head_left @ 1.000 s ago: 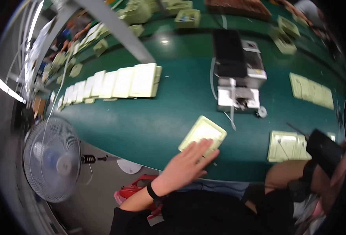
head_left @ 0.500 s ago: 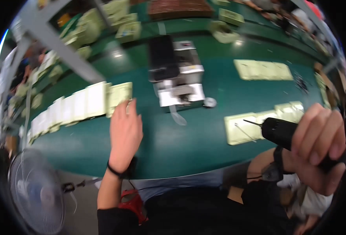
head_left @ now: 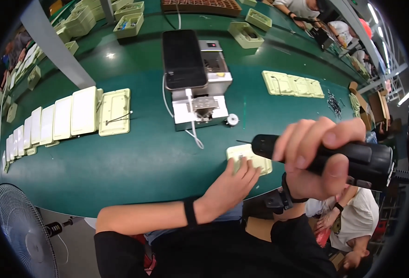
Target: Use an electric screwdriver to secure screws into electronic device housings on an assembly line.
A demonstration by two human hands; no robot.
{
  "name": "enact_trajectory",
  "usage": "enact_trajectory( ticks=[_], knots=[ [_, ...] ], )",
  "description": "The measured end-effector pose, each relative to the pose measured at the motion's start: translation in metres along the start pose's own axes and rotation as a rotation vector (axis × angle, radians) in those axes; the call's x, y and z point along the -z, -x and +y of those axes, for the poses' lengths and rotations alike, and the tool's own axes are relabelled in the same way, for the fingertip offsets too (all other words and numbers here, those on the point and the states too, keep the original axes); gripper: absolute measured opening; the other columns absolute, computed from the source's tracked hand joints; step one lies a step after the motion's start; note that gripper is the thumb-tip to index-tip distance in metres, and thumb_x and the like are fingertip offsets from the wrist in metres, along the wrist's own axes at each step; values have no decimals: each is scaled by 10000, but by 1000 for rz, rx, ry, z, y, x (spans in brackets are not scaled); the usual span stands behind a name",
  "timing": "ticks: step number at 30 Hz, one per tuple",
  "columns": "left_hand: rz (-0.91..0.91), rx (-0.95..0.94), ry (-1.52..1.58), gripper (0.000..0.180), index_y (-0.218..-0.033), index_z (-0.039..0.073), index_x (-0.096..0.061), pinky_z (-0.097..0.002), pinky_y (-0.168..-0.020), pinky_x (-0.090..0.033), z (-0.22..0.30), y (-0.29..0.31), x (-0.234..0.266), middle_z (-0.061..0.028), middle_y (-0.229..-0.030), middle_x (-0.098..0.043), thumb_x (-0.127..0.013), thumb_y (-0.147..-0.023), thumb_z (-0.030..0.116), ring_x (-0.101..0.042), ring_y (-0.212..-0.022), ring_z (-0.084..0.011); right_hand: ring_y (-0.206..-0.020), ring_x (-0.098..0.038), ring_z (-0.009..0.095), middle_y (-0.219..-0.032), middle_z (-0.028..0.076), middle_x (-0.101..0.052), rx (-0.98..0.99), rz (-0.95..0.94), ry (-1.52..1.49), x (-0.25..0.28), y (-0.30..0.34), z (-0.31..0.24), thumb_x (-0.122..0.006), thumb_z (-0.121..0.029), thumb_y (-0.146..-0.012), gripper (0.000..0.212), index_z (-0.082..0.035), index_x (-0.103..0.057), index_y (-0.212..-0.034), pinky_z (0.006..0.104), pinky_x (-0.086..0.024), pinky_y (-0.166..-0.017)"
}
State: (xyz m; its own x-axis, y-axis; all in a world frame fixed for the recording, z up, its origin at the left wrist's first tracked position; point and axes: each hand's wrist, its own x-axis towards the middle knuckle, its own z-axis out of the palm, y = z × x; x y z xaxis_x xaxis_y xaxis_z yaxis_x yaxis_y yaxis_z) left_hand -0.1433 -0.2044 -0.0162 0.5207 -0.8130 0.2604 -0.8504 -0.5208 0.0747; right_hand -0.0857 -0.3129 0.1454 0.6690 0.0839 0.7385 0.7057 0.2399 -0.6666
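Note:
My right hand (head_left: 318, 143) is wrapped round a black electric screwdriver (head_left: 366, 160), its thin bit pointing left above the bench. The bit touches nothing. Beneath the tool lies a cream plastic cover (head_left: 260, 162), its right side partly hidden. My left hand (head_left: 230, 187) reaches across to it, fingers spread and fingertips on its near left part. Further left, another cream cover (head_left: 116, 104) lies with a dark thin strip across it, beside a row of overlapping white-topped covers (head_left: 84, 111). A small metal machine (head_left: 209, 109) stands mid-bench, with a black phone (head_left: 183, 60) propped against it.
Several cream covers (head_left: 292, 85) lie at the right, near a heap of dark small parts (head_left: 335, 105). A white round piece (head_left: 232, 120) sits beside the machine. Parts bins (head_left: 246, 35) stand behind. A fan (head_left: 26, 236) is at lower left; a co-worker (head_left: 357, 217) sits at right.
My left hand has moved from the covers at the left to the cover under the screwdriver. My right hand still grips the screwdriver, now further left in view. The whole view has shifted.

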Motion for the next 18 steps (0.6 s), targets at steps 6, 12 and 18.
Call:
enact_trajectory(
  ticks=[6, 12, 18],
  knots=[
    [-99, 68, -198, 521, -1419, 22, -561, -565, -1012, -548, -4, 83, 25, -186, -1288, -623, -558, -975, 296, -590, -1275, -356, -499, -464, 153, -691, 69, -529, -47, -7, -10, -36, -21, 65, -597, -222, -1041, 217, -51, -471, -1088, 337, -439, -483],
    [12, 52, -198, 505, -1406, 39, -568, -542, -951, -589, -13, 90, 23, -176, -1253, -636, -544, -971, 295, -618, -1244, -349, -484, -432, 152, -679, 69, -497, -142, 87, 101, -48, -28, 89, -564, -178, -1033, 157, -55, -493, -1100, 338, -425, -476],
    [11, 30, -232, 510, -1399, 43, -569, -586, -941, -594, -16, 100, 14, -166, -1251, -630, -520, -988, 342, -614, -1246, -368, -486, -430, 147, -661, 60, -483, -228, 47, 11, -44, -3, 70, -579, -230, -1037, 203, -63, -486, -1104, 332, -401, -467]
  ],
)
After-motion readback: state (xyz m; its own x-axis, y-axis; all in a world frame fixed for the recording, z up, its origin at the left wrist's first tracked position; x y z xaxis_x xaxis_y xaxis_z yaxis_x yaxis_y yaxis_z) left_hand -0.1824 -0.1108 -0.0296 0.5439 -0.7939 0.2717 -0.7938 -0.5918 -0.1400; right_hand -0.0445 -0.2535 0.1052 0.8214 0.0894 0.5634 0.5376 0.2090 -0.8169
